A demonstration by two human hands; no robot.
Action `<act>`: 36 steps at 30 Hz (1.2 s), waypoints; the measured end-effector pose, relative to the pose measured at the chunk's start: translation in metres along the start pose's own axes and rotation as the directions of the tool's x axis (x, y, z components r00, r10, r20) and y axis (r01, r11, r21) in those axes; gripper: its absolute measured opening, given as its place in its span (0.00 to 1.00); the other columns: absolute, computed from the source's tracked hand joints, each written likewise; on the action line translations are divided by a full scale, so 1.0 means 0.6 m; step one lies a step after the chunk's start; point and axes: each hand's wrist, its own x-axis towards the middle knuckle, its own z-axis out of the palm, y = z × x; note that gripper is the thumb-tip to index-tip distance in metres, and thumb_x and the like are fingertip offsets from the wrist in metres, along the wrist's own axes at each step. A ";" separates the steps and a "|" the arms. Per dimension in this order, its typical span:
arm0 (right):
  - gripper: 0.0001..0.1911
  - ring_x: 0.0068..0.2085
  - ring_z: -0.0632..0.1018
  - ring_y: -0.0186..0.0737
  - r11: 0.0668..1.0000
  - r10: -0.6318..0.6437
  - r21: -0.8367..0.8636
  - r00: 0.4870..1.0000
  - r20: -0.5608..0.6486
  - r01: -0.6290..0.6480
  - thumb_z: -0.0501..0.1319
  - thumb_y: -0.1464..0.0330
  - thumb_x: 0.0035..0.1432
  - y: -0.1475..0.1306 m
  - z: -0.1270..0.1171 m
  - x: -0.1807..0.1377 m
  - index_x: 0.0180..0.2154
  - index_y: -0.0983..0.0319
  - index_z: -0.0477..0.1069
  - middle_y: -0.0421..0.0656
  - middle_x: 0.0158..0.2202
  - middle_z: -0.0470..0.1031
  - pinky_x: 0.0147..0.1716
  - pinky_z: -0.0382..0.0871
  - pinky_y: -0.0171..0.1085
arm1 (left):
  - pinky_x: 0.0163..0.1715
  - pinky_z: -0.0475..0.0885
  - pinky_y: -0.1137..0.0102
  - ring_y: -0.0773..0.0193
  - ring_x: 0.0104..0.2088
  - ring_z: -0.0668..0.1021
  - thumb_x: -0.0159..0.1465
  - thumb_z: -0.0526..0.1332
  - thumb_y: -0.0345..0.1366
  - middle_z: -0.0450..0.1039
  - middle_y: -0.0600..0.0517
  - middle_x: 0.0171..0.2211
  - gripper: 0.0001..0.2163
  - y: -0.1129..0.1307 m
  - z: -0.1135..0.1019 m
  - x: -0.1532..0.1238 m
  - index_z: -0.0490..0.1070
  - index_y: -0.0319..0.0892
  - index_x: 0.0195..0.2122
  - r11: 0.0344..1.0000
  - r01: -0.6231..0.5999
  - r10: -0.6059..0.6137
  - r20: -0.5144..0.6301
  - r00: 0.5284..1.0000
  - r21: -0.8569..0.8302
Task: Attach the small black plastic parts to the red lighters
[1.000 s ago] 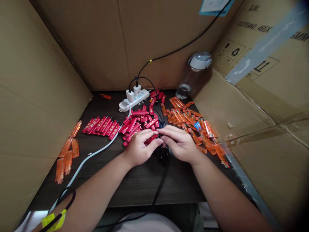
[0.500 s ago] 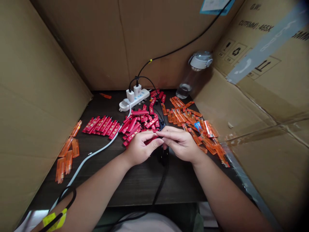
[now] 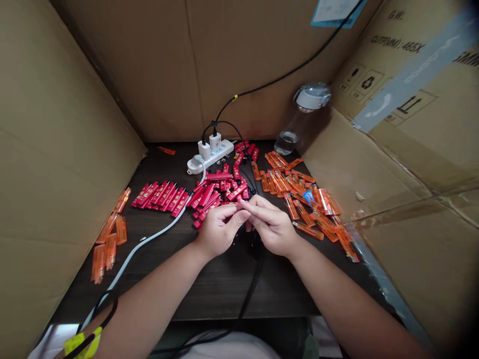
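Observation:
My left hand [image 3: 219, 230] and my right hand [image 3: 276, 228] meet over the middle of the dark table [image 3: 284, 289], fingertips touching. Both are closed in a pinch, and what they hold between them is hidden by the fingers. Just beyond them lies a loose heap of red lighters [image 3: 205, 195]. A neat slanted row of red lighters [image 3: 160, 195] sits left of the heap. To the right of my right hand spreads a pile of orange see-through lighters [image 3: 279, 180].
Several more orange lighters [image 3: 111, 249] lie at the left edge. A white power strip [image 3: 219, 152] with plugs stands at the back, a water bottle [image 3: 299, 119] at back right. A white cable [image 3: 153, 233] and black cables [image 3: 249, 294] cross the table. Cardboard walls [image 3: 157, 70] enclose three sides.
The view has shifted slightly. My right hand has moved a little left, with its fingers drawn closer over the left fingertips. The lighters look unmoved.

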 end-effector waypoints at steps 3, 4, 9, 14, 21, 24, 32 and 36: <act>0.22 0.31 0.70 0.33 0.998 -0.025 -0.054 0.999 -0.023 0.024 0.52 0.75 0.65 0.005 0.005 0.001 0.58 0.53 0.66 0.41 0.32 0.64 0.31 0.71 0.36 | 0.19 0.59 0.75 0.74 0.17 0.63 0.65 0.56 0.44 0.63 0.57 0.17 0.17 -0.005 -0.001 0.003 0.72 0.38 0.24 0.999 0.054 -0.054 -0.007 0.999 0.002; 0.22 0.32 0.70 0.34 0.996 -0.025 -0.083 0.999 -0.037 0.022 0.53 0.74 0.65 0.008 0.007 0.000 0.58 0.54 0.66 0.41 0.31 0.64 0.32 0.71 0.36 | 0.19 0.59 0.75 0.73 0.18 0.63 0.65 0.56 0.45 0.64 0.56 0.17 0.18 -0.007 0.000 0.004 0.73 0.38 0.24 0.998 0.066 -0.066 -0.011 0.998 0.018; 0.17 0.30 0.71 0.34 0.989 0.032 -0.133 0.971 -0.237 -0.065 0.55 0.71 0.64 0.031 0.015 -0.014 0.54 0.58 0.69 0.43 0.32 0.66 0.27 0.70 0.35 | 0.32 0.71 0.70 0.64 0.31 0.76 0.63 0.59 0.42 0.75 0.49 0.29 0.12 -0.015 -0.006 0.013 0.76 0.38 0.33 0.946 -0.080 0.127 -0.131 0.983 0.314; 0.15 0.27 0.70 0.33 0.986 0.050 -0.122 0.903 -0.426 -0.113 0.56 0.69 0.63 0.048 0.010 -0.016 0.52 0.60 0.68 0.41 0.31 0.66 0.25 0.68 0.34 | 0.42 0.72 0.68 0.60 0.41 0.78 0.66 0.54 0.40 0.75 0.45 0.40 0.13 -0.016 -0.089 0.028 0.74 0.40 0.44 0.652 0.205 0.018 -0.284 0.959 0.730; 0.13 0.30 0.69 0.35 0.973 -0.028 -0.221 0.918 -0.395 -0.065 0.56 0.70 0.63 0.042 0.000 -0.003 0.49 0.60 0.70 0.41 0.31 0.64 0.29 0.66 0.37 | 0.45 0.69 0.64 0.54 0.43 0.77 0.61 0.55 0.29 0.73 0.39 0.41 0.11 -0.028 -0.188 0.004 0.75 0.35 0.41 0.267 0.422 -0.145 -0.397 0.906 0.866; 0.13 0.30 0.69 0.36 0.959 -0.047 -0.276 0.929 -0.368 -0.061 0.56 0.70 0.62 0.041 -0.002 -0.001 0.49 0.61 0.70 0.41 0.31 0.65 0.29 0.66 0.38 | 0.45 0.69 0.62 0.53 0.43 0.76 0.60 0.57 0.29 0.74 0.39 0.39 0.10 -0.032 -0.188 -0.005 0.75 0.36 0.39 0.198 0.440 -0.166 -0.413 0.896 0.876; 0.12 0.27 0.69 0.34 0.929 -0.027 -0.353 0.932 -0.362 -0.111 0.56 0.70 0.61 0.043 -0.019 0.003 0.47 0.63 0.70 0.42 0.31 0.67 0.27 0.67 0.36 | 0.51 0.65 0.59 0.49 0.49 0.71 0.63 0.56 0.35 0.70 0.38 0.45 0.15 -0.010 -0.174 -0.008 0.72 0.36 0.49 0.172 0.372 -0.025 -0.373 0.927 0.912; 0.12 0.26 0.68 0.33 0.914 -0.020 -0.391 0.947 -0.320 -0.112 0.56 0.70 0.61 0.041 -0.022 0.005 0.47 0.62 0.70 0.43 0.32 0.68 0.26 0.67 0.35 | 0.47 0.69 0.65 0.59 0.43 0.74 0.64 0.56 0.34 0.72 0.46 0.40 0.10 0.000 -0.130 -0.022 0.74 0.41 0.43 0.421 0.027 0.110 -0.081 0.991 0.907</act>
